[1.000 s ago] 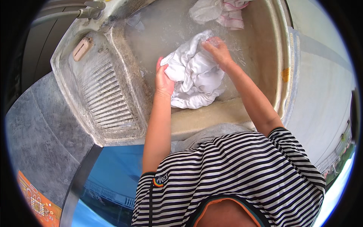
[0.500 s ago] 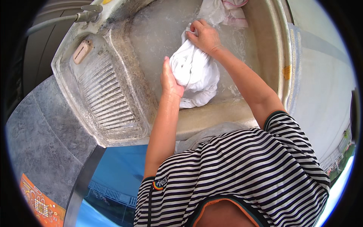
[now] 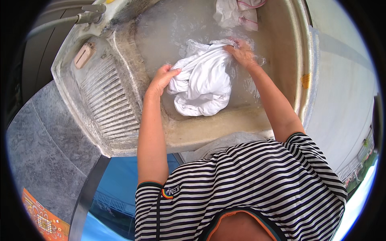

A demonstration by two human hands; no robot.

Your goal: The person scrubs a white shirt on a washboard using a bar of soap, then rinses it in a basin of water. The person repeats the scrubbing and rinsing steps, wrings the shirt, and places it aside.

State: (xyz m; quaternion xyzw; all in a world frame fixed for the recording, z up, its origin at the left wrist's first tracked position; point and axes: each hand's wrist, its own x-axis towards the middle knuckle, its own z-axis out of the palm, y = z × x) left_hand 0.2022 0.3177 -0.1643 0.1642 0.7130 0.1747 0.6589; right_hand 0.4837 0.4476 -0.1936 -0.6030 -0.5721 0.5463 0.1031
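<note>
Both hands are now spreading apart compared with half a second ago, when they were squeezing the cloth into a tight bundle between them; the left hand (image 3: 160, 81) is sliding out toward the basin's left wall and the right hand (image 3: 242, 51) is dropping lower and to the right. The left hand's fingers are pinching the left edge of the white garment (image 3: 201, 82), and the right hand is gripping its upper right corner, fingers closed on the fabric and partly under the water. Between the two grips the garment is stretching out in loose, wet folds, its lower part bunching against the near wall of the basin. It is lying inside the stone wash basin (image 3: 281, 24), in shallow, cloudy water. Farther back, a second white cloth with pink trim (image 3: 237, 12) is resting in the far part of the basin, well apart from the hands. To the left, the ribbed washboard (image 3: 106, 100) is sloping beside the basin, with a soap bar (image 3: 83, 55) sitting near its top and a faucet (image 3: 86, 16) just beyond it.
</note>
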